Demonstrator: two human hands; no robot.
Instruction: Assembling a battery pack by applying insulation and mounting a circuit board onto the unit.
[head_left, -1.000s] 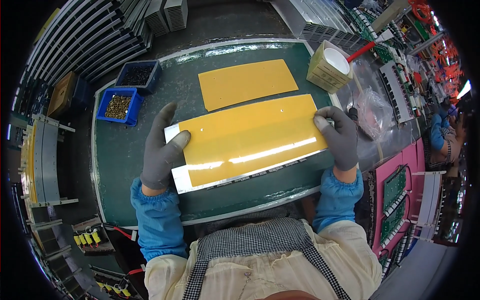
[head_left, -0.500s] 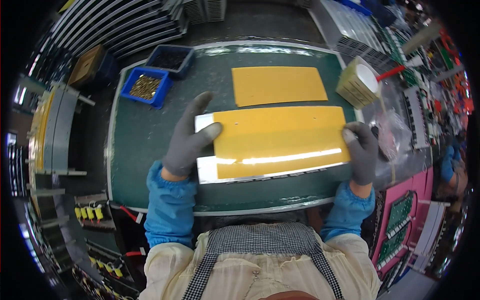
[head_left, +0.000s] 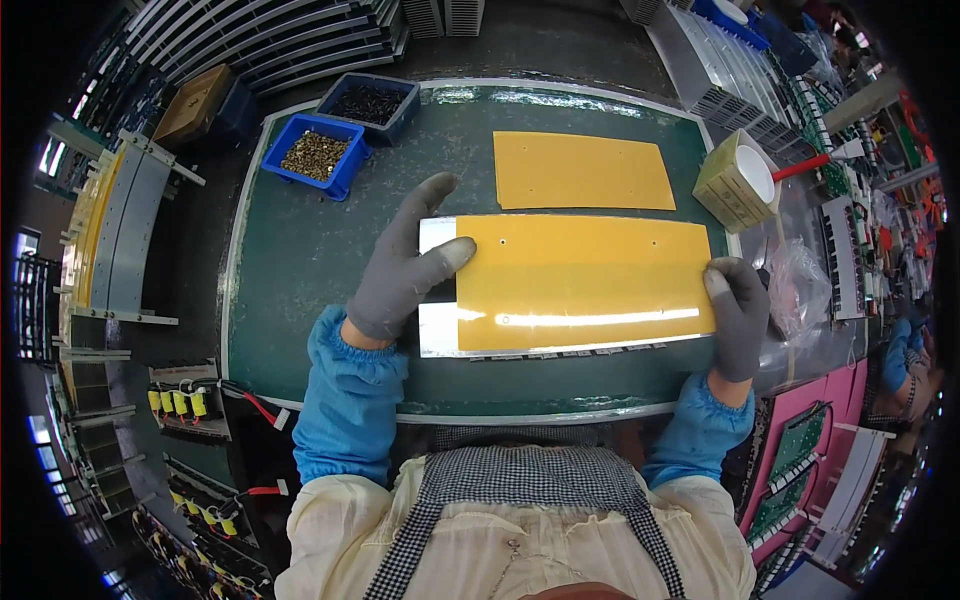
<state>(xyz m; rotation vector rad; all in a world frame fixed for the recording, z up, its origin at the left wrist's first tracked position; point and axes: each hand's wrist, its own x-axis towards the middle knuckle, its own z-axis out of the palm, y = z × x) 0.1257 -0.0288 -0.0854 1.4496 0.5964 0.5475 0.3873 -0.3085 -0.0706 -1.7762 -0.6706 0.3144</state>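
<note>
View leftward, brass-filled bin (head_left: pixel 349 176) beyond left hand (head_left: pixel 398 279)

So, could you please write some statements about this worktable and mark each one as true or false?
1. The left grip and the right grip both touch the front yellow sheet. True.
2. The other yellow sheet lies on top of the front one. False: it lies beyond its far edge.
3. A silvery panel shows past the front sheet's left edge. True.
4. Both grips are bare. False: both wear grey gloves.
5. Brass-coloured parts are in the bright blue bin. True.
6. The red-handled tool is at the left. False: it is at the right, by the white container.
</note>
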